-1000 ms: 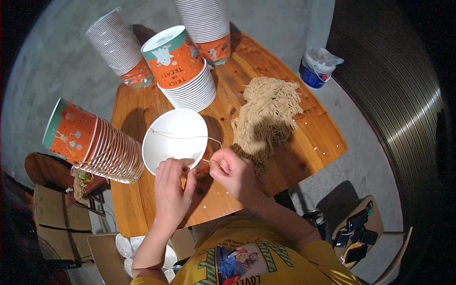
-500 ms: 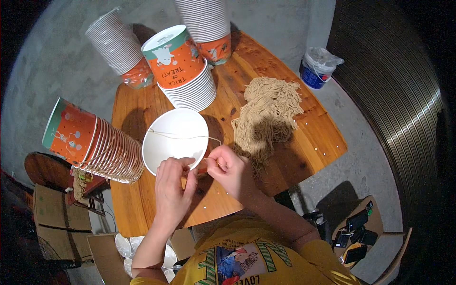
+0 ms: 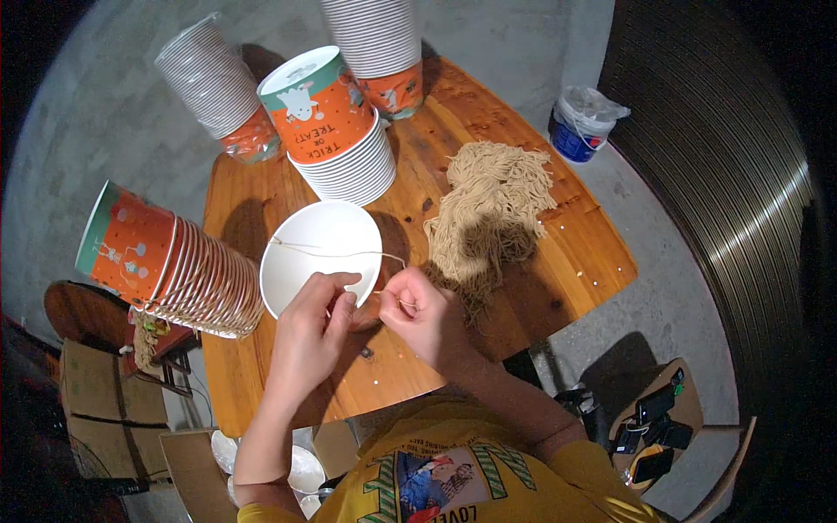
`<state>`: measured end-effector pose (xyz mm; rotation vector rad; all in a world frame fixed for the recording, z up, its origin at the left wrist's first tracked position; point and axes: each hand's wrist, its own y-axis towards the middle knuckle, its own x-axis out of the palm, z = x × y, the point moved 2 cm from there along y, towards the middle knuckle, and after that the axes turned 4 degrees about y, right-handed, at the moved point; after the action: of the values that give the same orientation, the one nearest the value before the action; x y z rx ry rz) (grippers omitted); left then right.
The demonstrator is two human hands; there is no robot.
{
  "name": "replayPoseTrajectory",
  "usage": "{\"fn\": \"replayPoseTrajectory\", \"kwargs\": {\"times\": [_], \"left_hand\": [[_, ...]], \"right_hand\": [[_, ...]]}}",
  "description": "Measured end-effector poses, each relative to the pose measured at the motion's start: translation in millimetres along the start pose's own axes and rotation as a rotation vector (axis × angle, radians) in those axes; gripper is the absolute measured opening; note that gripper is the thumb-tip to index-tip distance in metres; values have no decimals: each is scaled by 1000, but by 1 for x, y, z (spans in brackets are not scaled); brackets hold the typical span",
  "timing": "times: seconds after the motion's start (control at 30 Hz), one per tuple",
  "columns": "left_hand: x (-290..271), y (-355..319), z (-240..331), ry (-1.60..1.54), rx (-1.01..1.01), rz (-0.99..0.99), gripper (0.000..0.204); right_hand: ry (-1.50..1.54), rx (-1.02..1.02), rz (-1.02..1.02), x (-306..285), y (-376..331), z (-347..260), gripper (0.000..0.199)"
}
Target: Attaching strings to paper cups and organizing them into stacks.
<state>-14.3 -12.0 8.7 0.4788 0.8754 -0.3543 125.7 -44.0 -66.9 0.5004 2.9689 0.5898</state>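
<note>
A white-lined paper bucket (image 3: 301, 227) lies tilted with its mouth toward me. A thin beige cord (image 3: 336, 254) runs across that mouth from a knot at the left rim and passes out over the right rim. My right hand (image 3: 423, 314) pinches the cord's end just right of the rim, thumb and forefinger together. Over the bucket's near rim curl the fingers of my left hand (image 3: 307, 324), its thumb close to the forefinger; part of the rim is hidden behind it. A heap of cut beige cords (image 3: 493, 187) lies right of the bucket.
A stack of orange printed buckets (image 3: 174, 253), strung with cords, leans at the left. Farther back stand an upturned stack (image 3: 336, 122), a plastic-wrapped stack (image 3: 214, 83) and a tall stack (image 3: 377, 35). The wooden table (image 3: 558, 253) has a rounded right edge; a blue pail (image 3: 575, 131) is beyond it.
My left hand has shifted slightly up and left along the near rim, its forefinger reaching farther into the mouth. The right hand stays on the cord with almost no movement.
</note>
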Motion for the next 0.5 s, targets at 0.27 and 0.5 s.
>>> {"fn": "replayPoseTrajectory", "kwargs": {"times": [0.27,0.5], "left_hand": [[0,15,-15,-105,-43,-160,18],[4,33,-34,-226,-104,-507,15]], "right_hand": [[30,-40,48,7,1,7,13],[35,-23,-9,10,1,8,13]]}}
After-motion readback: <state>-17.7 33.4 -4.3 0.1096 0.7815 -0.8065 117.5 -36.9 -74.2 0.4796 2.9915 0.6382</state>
